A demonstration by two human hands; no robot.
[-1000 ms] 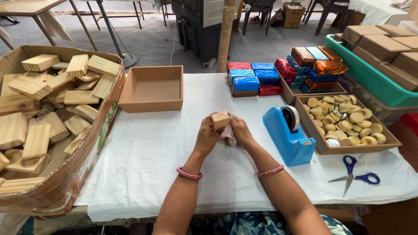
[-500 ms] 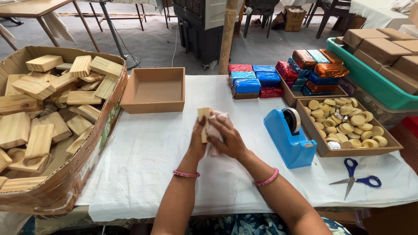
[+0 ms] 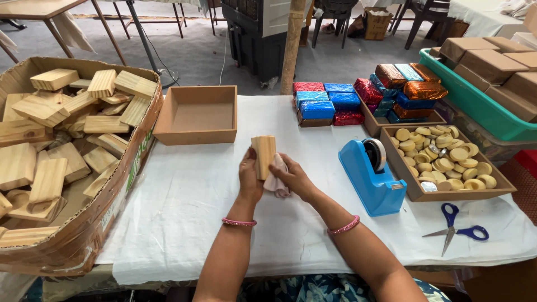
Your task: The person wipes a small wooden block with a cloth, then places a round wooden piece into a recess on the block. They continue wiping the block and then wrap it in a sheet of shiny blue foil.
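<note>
My left hand [image 3: 249,180] grips a small pale wooden block [image 3: 264,154] and holds it upright over the white-covered table [image 3: 184,207]. My right hand [image 3: 293,178] presses a crumpled pinkish cloth [image 3: 276,178] against the block's right side. Both wrists wear pink bangles. An empty brown cardboard tray [image 3: 197,115] lies just beyond the hands, up and to the left.
A big cardboard box [image 3: 84,223] of wooden blocks fills the left. A blue tape dispenser [image 3: 372,178], a tray of round pale discs [image 3: 442,162], blue-handled scissors [image 3: 457,230], foil-wrapped packets [image 3: 330,103] and a green crate [image 3: 481,95] of brown boxes stand on the right.
The block was turned from lying flat between both hands to standing upright in the left hand, and the right hand with the cloth has slid to its right side.
</note>
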